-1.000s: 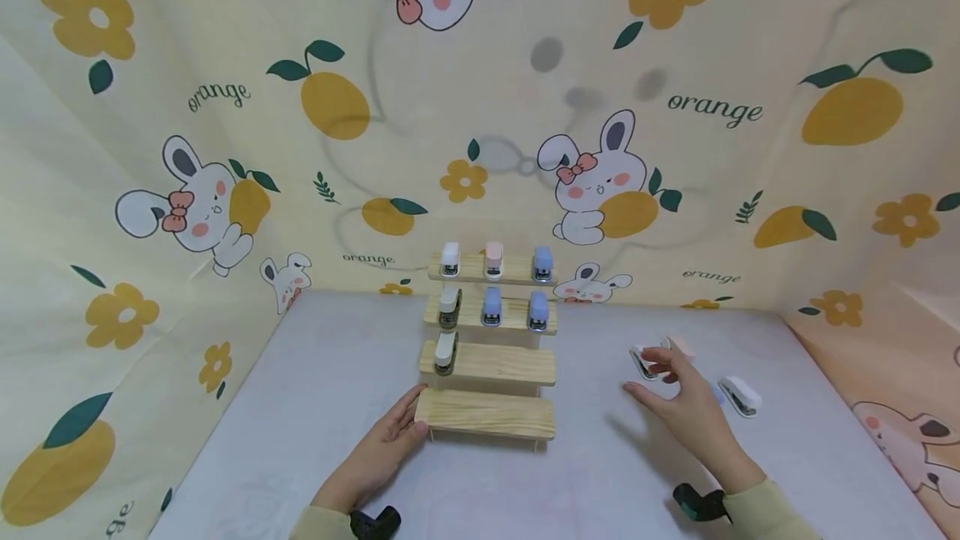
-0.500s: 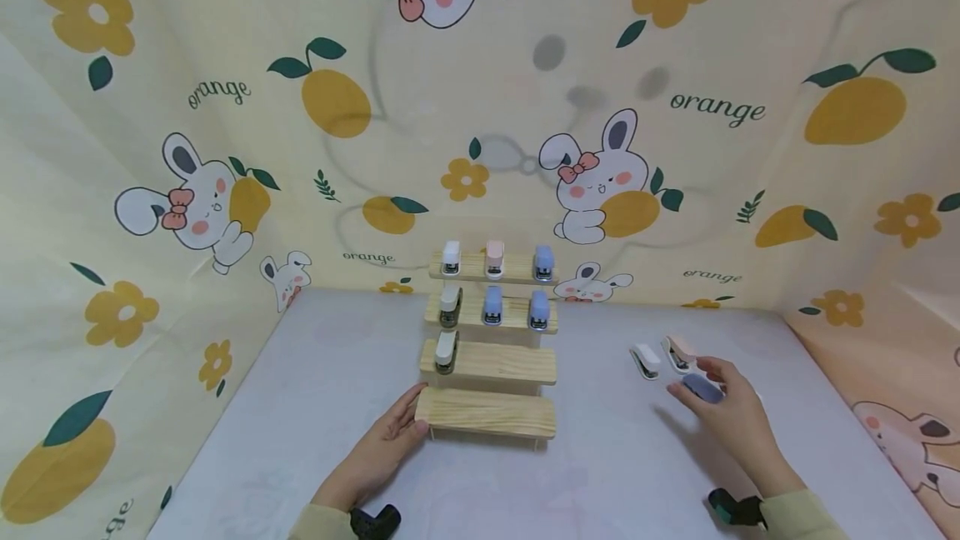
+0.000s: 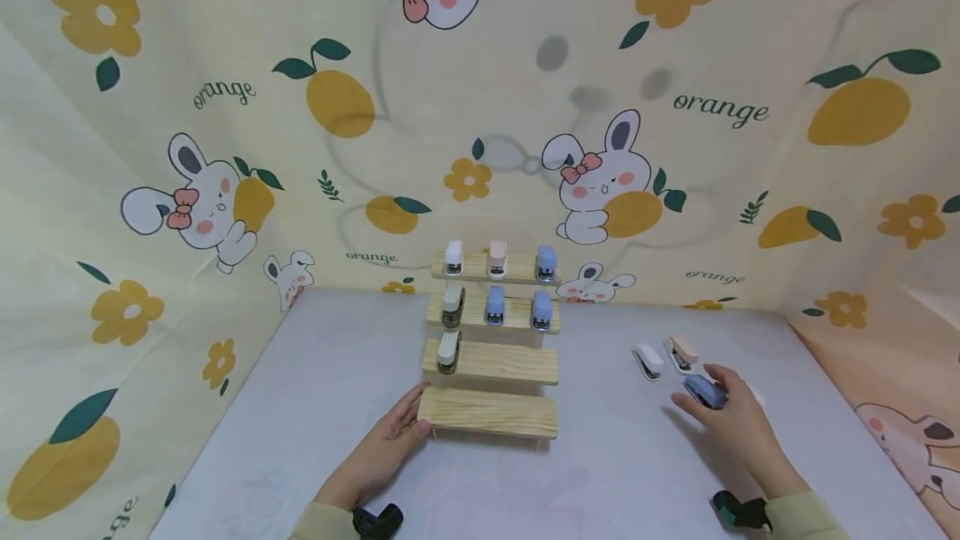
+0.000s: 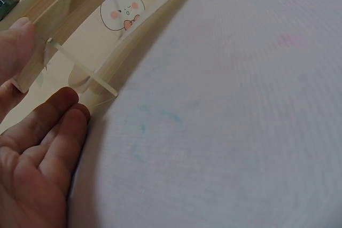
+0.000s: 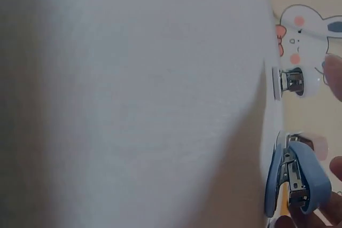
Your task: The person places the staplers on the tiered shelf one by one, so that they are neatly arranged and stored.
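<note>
Upon the pale worktop (image 3: 600, 465), your left hand (image 3: 381, 450) grips the rack (image 3: 491, 411) at its lower left; your right hand (image 3: 738, 419) pinches a blue stapler (image 3: 705, 392) near a pink stapler (image 3: 682, 354). Seven shelved staplers (image 3: 495, 305) fill two shelves (image 3: 518, 320), starting a third; placing the rest seemingly remains. Open worktop reaches the rack's right edge.

Right hand (image 3: 746, 427) now sits off the white stapler (image 3: 647, 362), over at the blue stapler (image 3: 705, 392), leaving the pink stapler (image 3: 682, 352) unblocked.
</note>
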`<move>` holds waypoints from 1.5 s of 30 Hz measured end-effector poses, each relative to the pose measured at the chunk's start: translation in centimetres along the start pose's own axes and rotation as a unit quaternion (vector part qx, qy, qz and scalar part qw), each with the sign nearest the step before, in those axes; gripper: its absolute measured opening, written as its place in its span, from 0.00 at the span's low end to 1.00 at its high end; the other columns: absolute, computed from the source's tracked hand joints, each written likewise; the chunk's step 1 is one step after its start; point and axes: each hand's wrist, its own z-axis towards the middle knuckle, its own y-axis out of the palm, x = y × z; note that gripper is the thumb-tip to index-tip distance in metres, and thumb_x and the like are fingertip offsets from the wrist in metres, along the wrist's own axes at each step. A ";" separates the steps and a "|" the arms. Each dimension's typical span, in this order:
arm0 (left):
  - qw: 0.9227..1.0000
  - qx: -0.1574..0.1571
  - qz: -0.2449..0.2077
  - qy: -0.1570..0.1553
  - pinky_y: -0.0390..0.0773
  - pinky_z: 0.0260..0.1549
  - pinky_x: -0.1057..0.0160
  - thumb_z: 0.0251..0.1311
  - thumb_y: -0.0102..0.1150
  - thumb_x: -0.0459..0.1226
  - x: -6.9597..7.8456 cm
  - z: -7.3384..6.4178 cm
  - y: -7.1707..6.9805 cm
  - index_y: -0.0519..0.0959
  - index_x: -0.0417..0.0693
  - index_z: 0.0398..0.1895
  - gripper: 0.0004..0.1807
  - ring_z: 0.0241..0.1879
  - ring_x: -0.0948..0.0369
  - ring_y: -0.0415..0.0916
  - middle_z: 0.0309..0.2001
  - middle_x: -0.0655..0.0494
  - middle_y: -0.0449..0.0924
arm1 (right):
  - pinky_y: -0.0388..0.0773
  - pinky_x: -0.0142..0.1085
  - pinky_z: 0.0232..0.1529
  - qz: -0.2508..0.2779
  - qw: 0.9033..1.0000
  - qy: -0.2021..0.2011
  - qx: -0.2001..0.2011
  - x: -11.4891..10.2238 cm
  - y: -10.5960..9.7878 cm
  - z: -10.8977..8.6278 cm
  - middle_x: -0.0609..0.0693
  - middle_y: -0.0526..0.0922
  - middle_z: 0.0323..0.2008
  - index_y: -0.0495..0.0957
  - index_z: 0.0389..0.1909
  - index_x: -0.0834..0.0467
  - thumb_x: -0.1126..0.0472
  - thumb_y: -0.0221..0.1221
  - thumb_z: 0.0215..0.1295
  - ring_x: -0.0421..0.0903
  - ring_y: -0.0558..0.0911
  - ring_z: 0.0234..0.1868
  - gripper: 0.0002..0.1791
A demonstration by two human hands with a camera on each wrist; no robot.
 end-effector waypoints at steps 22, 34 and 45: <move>1.000 -0.004 0.007 0.004 0.52 0.69 0.52 0.69 0.50 0.49 -0.1 0.0 0.0 0.48 0.60 0.77 0.37 0.70 0.56 0.56 0.72 0.49 0.58 | 0.77 0.58 0.49 0.011 0.998 0.034 -0.056 1.5 -0.2 0.8 0.76 0.54 0.66 0.49 0.71 0.70 0.37 0.58 0.64 0.72 0.65 0.60 0.51; 1.000 -0.003 -0.002 0.004 0.54 0.68 0.54 0.69 0.51 0.49 0.1 0.0 0.0 0.48 0.60 0.77 0.38 0.70 0.56 0.56 0.72 0.48 0.57 | 0.76 0.57 0.52 0.035 0.997 0.046 -0.045 1.3 -0.2 0.4 0.75 0.56 0.64 0.50 0.69 0.71 0.37 0.59 0.64 0.70 0.65 0.60 0.51; 1.000 -0.001 0.005 0.003 0.54 0.68 0.54 0.69 0.51 0.49 -0.1 0.1 0.0 0.48 0.59 0.77 0.38 0.70 0.55 0.56 0.72 0.46 0.57 | 0.78 0.56 0.49 0.039 0.999 -0.005 0.013 -0.9 -0.4 -1.1 0.72 0.63 0.62 0.53 0.69 0.69 0.33 0.57 0.62 0.66 0.72 0.56 0.51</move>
